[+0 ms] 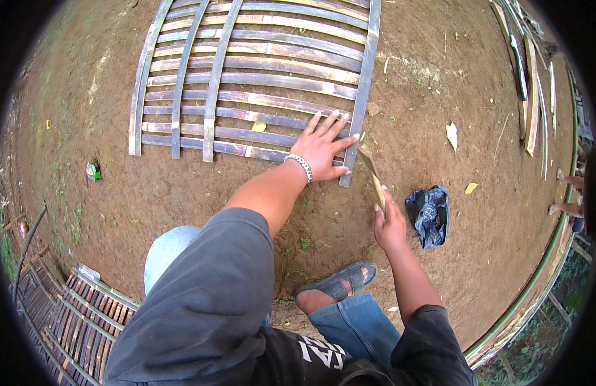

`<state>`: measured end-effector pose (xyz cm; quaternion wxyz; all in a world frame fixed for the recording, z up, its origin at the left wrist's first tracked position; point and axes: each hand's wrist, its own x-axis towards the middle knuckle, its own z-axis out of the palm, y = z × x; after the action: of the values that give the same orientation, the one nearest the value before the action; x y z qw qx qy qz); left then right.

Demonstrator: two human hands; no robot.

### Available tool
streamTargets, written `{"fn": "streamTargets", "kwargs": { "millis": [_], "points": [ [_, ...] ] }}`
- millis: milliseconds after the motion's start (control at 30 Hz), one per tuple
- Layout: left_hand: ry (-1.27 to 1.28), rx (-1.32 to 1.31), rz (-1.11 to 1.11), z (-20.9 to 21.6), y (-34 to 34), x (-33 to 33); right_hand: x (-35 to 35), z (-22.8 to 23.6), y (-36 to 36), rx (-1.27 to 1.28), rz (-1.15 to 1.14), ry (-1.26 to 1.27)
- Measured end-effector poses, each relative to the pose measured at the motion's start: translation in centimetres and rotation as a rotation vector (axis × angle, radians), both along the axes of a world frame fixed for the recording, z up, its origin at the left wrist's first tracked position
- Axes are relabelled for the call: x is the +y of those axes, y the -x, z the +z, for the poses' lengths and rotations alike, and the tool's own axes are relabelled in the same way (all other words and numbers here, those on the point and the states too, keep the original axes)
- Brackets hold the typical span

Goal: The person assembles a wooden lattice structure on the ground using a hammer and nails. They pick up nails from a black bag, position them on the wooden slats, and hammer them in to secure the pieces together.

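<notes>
On the ground lies a panel of bamboo slats [278,80], long crosswise strips with several lengthwise strips over them. My left hand [322,149], with a chain bracelet at its wrist, rests flat with fingers spread on the panel's near right corner. Its fingertips and thumb reach the right edge strip [363,83]. My right hand [391,222] is closed round the wooden handle of a hammer [377,183]. The hammer's head end is beside that edge strip, close to my left fingers; its exact shape is hard to make out.
A crumpled black plastic bag [428,215] sits right of my right hand. Loose bamboo strips [532,96] lie at the far right. A small green and black object [93,171] is on the dirt at left. Another slatted bamboo structure [85,315] stands at lower left. Someone's legs [571,196] show at the right rim.
</notes>
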<state>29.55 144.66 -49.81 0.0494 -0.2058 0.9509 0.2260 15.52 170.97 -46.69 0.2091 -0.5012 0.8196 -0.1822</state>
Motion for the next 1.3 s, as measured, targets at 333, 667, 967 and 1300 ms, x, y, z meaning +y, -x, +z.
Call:
{"fn": "streamTargets", "kwargs": {
  "millis": [333, 667, 967, 1300],
  "points": [
    [0.003, 0.046, 0.018, -0.2, 0.0, -0.3, -0.6, 0.5, -0.4, 0.004, -0.014, 0.152],
    [-0.010, 0.007, 0.005, 0.0, -0.1, 0.4, 0.0, 0.9, 0.2, -0.152, -0.122, -0.183],
    [0.045, 0.122, 0.225, -0.2, -0.7, 1.2, 2.5, 1.3, -2.9, -0.227, -0.428, -0.090],
    [0.118, 0.116, 0.179, -1.3, -1.2, 1.7, 1.8, 1.5, -7.7, -0.404, -0.479, -0.182]
  ]
}}
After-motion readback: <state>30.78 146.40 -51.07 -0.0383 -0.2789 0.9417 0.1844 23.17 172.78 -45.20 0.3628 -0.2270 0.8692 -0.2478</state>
